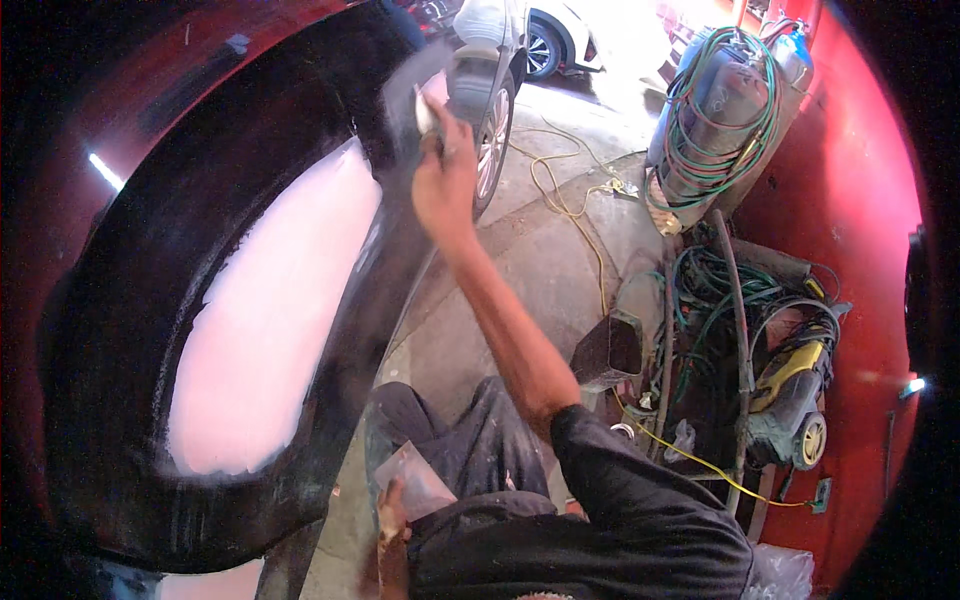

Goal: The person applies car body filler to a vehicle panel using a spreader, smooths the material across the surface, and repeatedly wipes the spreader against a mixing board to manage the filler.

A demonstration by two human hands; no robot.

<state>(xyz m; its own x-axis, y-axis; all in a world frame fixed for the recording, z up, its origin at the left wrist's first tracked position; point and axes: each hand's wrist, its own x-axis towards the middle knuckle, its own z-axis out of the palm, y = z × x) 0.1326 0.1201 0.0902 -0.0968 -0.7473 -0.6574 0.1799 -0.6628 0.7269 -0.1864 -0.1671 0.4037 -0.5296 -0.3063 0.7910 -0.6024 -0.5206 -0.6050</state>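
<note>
Right hand (447,172) pinches a pale spreader (424,110), left hand (393,512) holds a pale sheet (424,482); on the dark car panel (110,350) left of the right fingers, big pink patch (275,330) looks coated but ragged-edged, small pink spot (438,87) by fingertips looks unfinished.

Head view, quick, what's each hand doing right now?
Left hand: closed, holding a translucent flat sheet.
Right hand: closed, holding a pale flat tool, probably a filler spreader.
</note>
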